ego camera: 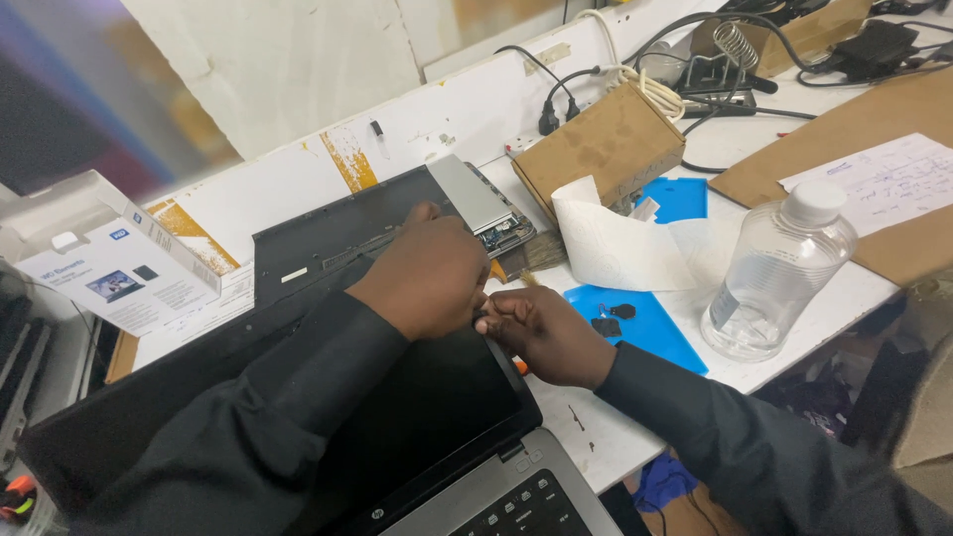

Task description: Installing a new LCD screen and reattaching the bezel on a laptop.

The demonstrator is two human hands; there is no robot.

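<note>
An open black laptop lies flat, its dark screen (437, 407) toward me and its keyboard (516, 501) at the bottom edge. My left hand (427, 273) curls over the screen's far right corner, fingers gripping the bezel edge. My right hand (541, 333) is a closed fist right beside it, touching the left fingers at the same edge. A small orange tool part (521, 367) shows under the fist; the rest of it is hidden. Behind the hands lies a black panel (328, 233), and next to it a silver device with an exposed circuit board (493, 223).
A white product box (119, 263) stands at left. A cardboard box (601, 149), white tissue paper (615, 243), a blue mat (645, 328) and a clear plastic bottle (774, 273) sit at right. A coil-spring soldering stand (733, 50) and cables lie behind them. The table edge (635, 447) runs close by.
</note>
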